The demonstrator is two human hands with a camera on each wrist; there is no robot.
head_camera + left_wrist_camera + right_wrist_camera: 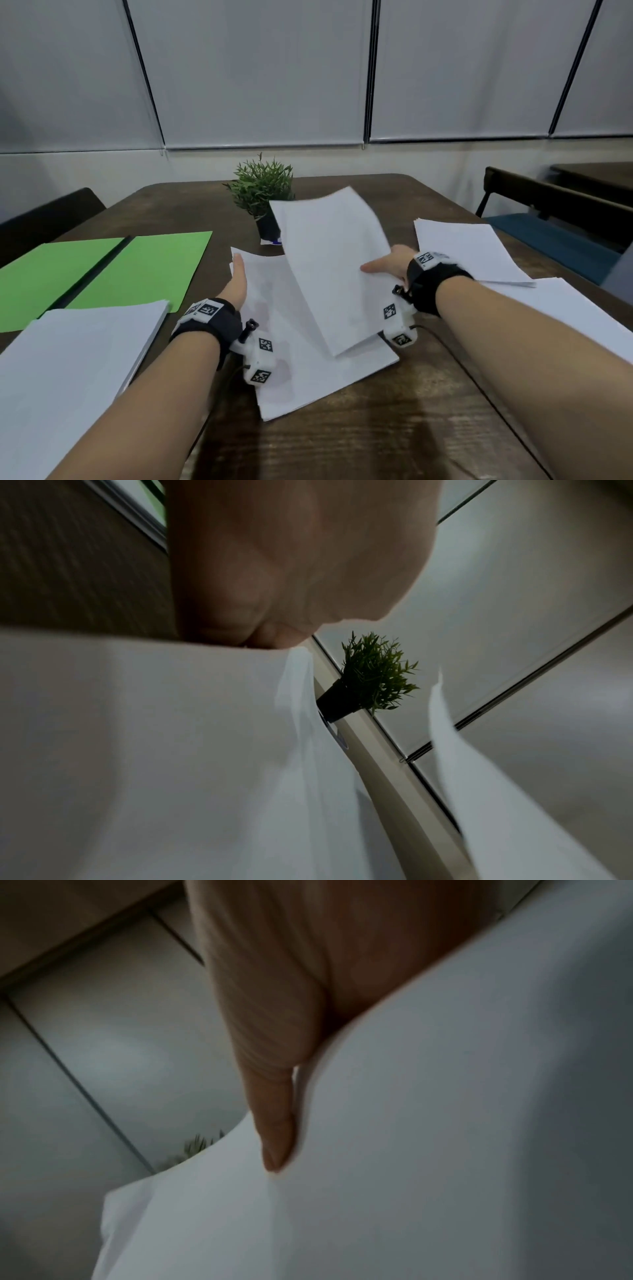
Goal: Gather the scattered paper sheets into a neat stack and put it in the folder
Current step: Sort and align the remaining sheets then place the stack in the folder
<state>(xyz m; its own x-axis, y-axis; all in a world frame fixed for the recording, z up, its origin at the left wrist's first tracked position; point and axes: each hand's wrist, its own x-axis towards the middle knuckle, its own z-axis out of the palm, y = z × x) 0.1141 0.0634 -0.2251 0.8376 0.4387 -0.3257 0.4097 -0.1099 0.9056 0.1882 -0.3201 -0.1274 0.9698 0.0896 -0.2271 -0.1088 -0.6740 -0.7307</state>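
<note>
A white paper stack [308, 370] lies slanted at the table's centre. My left hand [238, 277] rests with straight fingers along its far left edge; in the left wrist view the palm [291, 561] meets the paper [137, 750] and the fingertips are hidden behind it. My right hand [387, 263] pinches the right edge of a lifted, curved sheet [329, 267], thumb [277, 1137] on top of that sheet [445, 1123] and fingers beneath, holding it tilted above the centre stack. The green folder [102, 274] lies open at the left.
A thicker paper pile [75, 359] sits at the near left, overlapping the folder's corner. More sheets [469, 250] and another pile [565, 308] lie at the right. A small potted plant [263, 192] stands behind the centre stack. A chair [548, 205] stands to the right.
</note>
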